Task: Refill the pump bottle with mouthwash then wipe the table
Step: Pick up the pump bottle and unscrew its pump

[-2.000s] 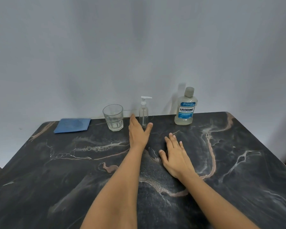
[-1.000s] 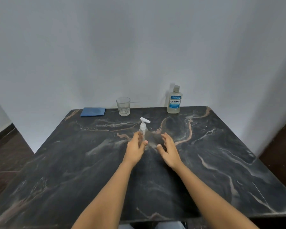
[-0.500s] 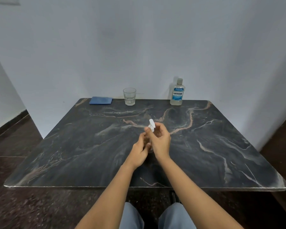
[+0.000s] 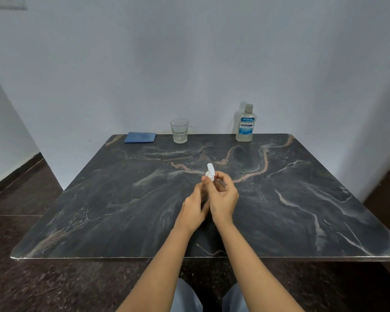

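Observation:
The small clear pump bottle is held over the middle of the dark marble table (image 4: 302,210); only its white pump head (image 4: 210,171) shows above my fingers. My left hand (image 4: 193,210) wraps the bottle's body, which is mostly hidden. My right hand (image 4: 223,197) grips the collar just under the pump head with thumb and fingers. The mouthwash bottle (image 4: 245,123), capped and with a blue label, stands at the table's far edge on the right. A folded blue cloth (image 4: 140,137) lies at the far left.
An empty drinking glass (image 4: 179,131) stands at the far edge between the cloth and the mouthwash bottle. A pale wall rises directly behind the table. My knees show below the near edge, and dark floor lies on both sides.
I pulled the pump bottle from the back of the table toward me with my left hand, and my right hand came onto its pump head. The view moved back from the table.

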The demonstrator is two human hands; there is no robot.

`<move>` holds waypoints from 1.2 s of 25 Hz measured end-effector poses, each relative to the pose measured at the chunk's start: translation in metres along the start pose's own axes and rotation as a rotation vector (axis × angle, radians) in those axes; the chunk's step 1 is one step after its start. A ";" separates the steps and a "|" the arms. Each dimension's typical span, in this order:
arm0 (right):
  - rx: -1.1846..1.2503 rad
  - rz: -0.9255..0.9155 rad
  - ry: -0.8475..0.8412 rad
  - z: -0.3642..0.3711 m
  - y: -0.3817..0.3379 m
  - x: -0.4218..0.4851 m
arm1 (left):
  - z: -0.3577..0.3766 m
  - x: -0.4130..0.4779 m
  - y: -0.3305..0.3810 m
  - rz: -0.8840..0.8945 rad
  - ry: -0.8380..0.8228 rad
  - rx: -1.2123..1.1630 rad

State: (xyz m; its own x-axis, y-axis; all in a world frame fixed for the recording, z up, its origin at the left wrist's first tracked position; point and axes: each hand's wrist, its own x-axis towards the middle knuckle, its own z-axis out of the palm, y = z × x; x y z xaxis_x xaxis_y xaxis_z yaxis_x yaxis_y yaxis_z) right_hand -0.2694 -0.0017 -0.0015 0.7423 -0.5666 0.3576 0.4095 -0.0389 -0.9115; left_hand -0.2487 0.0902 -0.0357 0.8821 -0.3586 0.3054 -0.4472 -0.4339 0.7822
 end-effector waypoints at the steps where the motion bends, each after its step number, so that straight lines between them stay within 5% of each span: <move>1: -0.019 -0.022 -0.010 -0.002 0.001 0.001 | 0.000 0.000 0.000 0.004 -0.002 0.003; 15: -0.042 0.040 -0.371 -0.016 0.004 0.022 | 0.001 0.002 0.000 0.004 0.004 0.011; 23: 0.004 0.111 -0.418 -0.020 -0.004 0.029 | 0.001 0.004 0.001 -0.026 0.000 -0.004; 30: 0.167 0.046 -0.248 -0.005 -0.062 0.067 | 0.002 0.006 -0.003 -0.032 -0.015 -0.037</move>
State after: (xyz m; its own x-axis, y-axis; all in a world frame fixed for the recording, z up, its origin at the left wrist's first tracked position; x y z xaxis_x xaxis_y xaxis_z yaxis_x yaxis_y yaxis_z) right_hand -0.2475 -0.0413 0.0783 0.8609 -0.3451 0.3739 0.4383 0.1297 -0.8894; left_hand -0.2419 0.0881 -0.0373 0.8936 -0.3571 0.2720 -0.4126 -0.4149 0.8109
